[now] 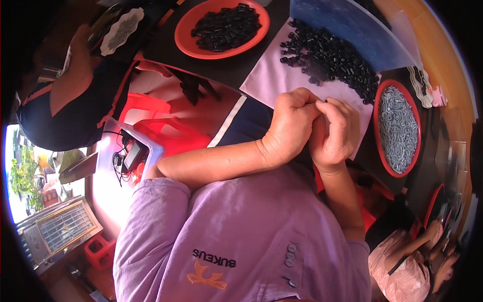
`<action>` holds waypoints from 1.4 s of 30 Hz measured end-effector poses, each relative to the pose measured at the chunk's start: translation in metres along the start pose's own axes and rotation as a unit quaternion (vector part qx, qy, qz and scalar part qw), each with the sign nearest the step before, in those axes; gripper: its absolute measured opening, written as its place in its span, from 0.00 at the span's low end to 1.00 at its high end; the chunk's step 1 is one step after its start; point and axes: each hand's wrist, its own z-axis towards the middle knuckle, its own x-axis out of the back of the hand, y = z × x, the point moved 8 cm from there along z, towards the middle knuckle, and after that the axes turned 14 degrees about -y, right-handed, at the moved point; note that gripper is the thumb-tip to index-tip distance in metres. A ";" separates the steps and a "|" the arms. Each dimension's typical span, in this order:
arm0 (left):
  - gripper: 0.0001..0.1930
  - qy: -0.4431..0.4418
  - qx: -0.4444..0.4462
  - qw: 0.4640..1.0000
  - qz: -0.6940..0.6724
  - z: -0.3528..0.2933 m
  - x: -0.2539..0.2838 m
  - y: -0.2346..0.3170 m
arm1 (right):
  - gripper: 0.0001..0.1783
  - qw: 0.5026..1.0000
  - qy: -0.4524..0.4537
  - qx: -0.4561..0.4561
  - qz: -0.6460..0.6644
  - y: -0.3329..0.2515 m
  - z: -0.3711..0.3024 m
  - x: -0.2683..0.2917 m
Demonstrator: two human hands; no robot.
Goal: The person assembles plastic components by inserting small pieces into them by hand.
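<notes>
Your left hand and right hand meet at the fingertips, with the fingers curled in narrowly; whether anything is pinched between them you cannot tell from here, as the knuckles hide it. The nearest things are the small black pieces, heaped just beyond your hands on the pink cloth over the desk, against the blue translucent panel. A small part in that pinch could slip and be lost among the heap, likely through a loose or off-centre grip. A sleeve or elbow swung right could also catch the red dish and spill its silvery metal pieces. As for direction, the black pieces lie every which way, with no shared axis; the heap itself stretches from upper left to lower right. Anything inside your fingers has a long axis you cannot read.
</notes>
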 end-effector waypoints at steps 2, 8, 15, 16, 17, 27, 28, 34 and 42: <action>0.04 -0.007 -0.015 1.000 0.001 0.001 0.000 0.001 | 0.12 1.000 -0.012 0.000 0.000 -0.002 -0.002 0.002; 0.05 -0.030 0.008 1.000 -0.007 0.005 -0.001 0.001 | 0.12 1.000 0.013 0.016 -0.001 0.001 -0.001 0.000; 0.10 -0.069 0.055 0.996 0.022 0.004 0.001 0.002 | 0.19 0.998 0.036 -0.023 0.049 0.013 -0.009 0.004; 0.12 -0.084 0.069 0.994 0.024 0.003 0.000 0.000 | 0.19 0.997 0.032 -0.038 0.063 0.015 -0.009 0.003; 0.12 -0.082 0.082 0.993 0.023 0.003 0.000 -0.002 | 0.20 0.995 0.031 -0.057 0.079 0.020 -0.010 0.003; 0.09 -0.087 0.028 0.996 0.020 0.004 0.001 0.001 | 0.22 0.994 0.014 -0.023 0.110 0.019 -0.006 0.001; 0.09 -0.089 0.015 0.995 0.033 0.003 0.001 0.002 | 0.22 0.994 0.013 -0.016 0.109 0.017 -0.007 0.001; 0.09 -0.068 0.021 0.997 0.026 0.003 0.001 -0.002 | 0.19 0.981 0.022 -0.107 0.158 0.022 -0.012 -0.001; 0.10 -0.081 0.005 0.996 0.041 -0.001 0.000 0.000 | 0.18 0.981 0.042 -0.099 0.163 0.019 -0.018 -0.001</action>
